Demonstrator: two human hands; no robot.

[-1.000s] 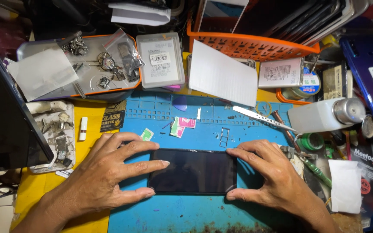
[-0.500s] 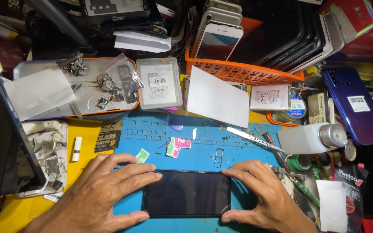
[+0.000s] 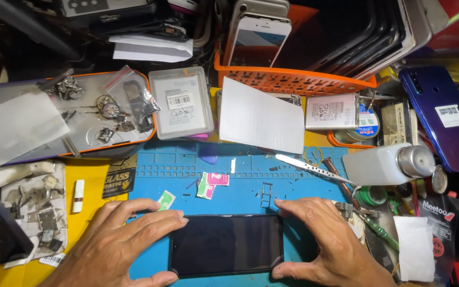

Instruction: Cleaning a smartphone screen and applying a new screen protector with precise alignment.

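Note:
A black phone [image 3: 227,244] lies flat, dark screen up, on a blue work mat [image 3: 245,178] near the front edge. My left hand [image 3: 118,242] rests on its left end, fingers spread across the top corner and thumb at the bottom edge. My right hand [image 3: 325,247] grips the right end, fingers along the top and thumb at the bottom corner. Small pink and green sticker tabs [image 3: 211,183] and a tiny metal card tray [image 3: 266,194] lie on the mat just beyond the phone.
Metal tweezers [image 3: 314,168] and a white bottle with a metal pump top [image 3: 389,163] sit at the right. An orange basket [image 3: 293,79] of phones stands behind, a grey tray [image 3: 43,125] of small parts at the left, a purple phone [image 3: 442,117] far right.
The view has tilted down the bench, so the phone and both hands now sit lower in the picture. The hands keep the same hold on the phone's two ends.

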